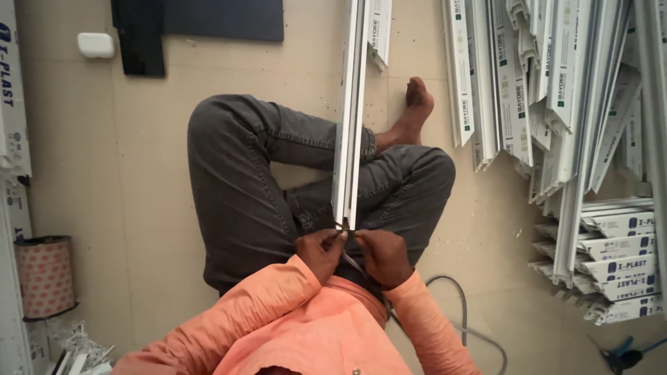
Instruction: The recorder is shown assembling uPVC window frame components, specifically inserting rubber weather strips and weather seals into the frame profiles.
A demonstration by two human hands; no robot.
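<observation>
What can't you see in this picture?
Head view:
- What the left hand and right hand pinch at the white strip: too small, covered by fingers.
- The strip's far end: cut off by the top edge.
- The grey cable: one end hidden behind the orange sleeve.

A pale beige floor (pixel 104 194), lightly scuffed and evenly lit, is seen throughout. Well to the right of the hands, stacked white plastic profiles (pixel 556 104) in printed wrapping are laid across it. Far ahead and to the left, a dark panel (pixel 208 21) and a small white box (pixel 96 45) are seen. A patterned roll (pixel 45 276) stands at the far left, and a grey cable (pixel 464 319) is curved nearby on the right.
</observation>
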